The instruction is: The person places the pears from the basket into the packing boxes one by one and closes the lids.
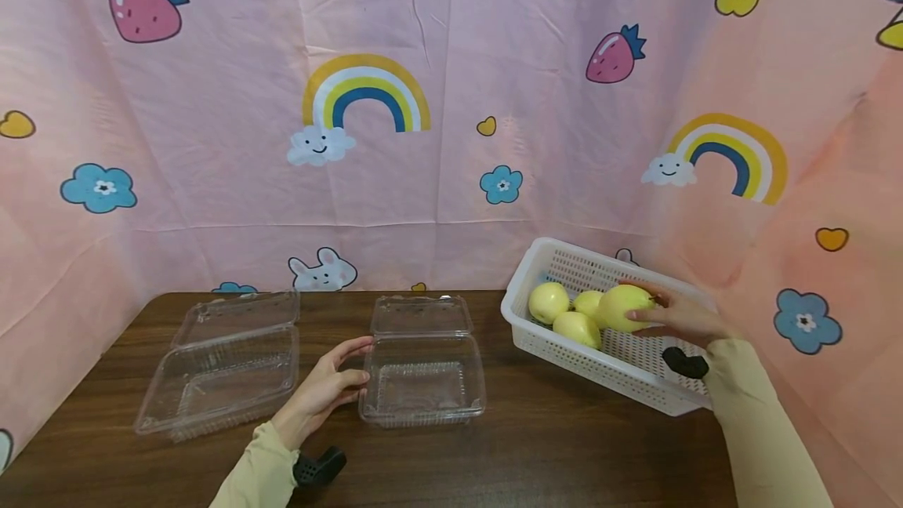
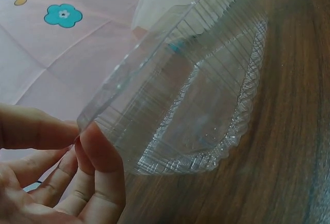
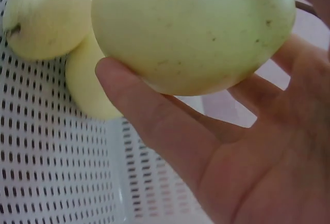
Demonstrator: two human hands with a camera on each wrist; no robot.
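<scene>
The right hand holds a yellow-green pear, its thumb on the near side and its other fingers round the far side. The pear's long axis runs sideways, with the stem end towards the palm and the rounded end towards the left. It is over the white perforated basket; whether it touches the fruit beside it, I cannot tell.

Just past its rounded end, three more pears sit in the basket's left part. The basket is slanted, its long axis running from far left to near right.

Leftward beyond the basket's end wall, and somewhat nearer the person, is a clear plastic clamshell with its lid tipped back and its tray empty. The left hand is at its left side, pinching the rim between fingertips. So the clamshell lies between the two hands, close to the left one and well apart from the right, with the basket's wall in between.

Farther left, a second, wider clamshell stands angled on the brown wooden table.
</scene>
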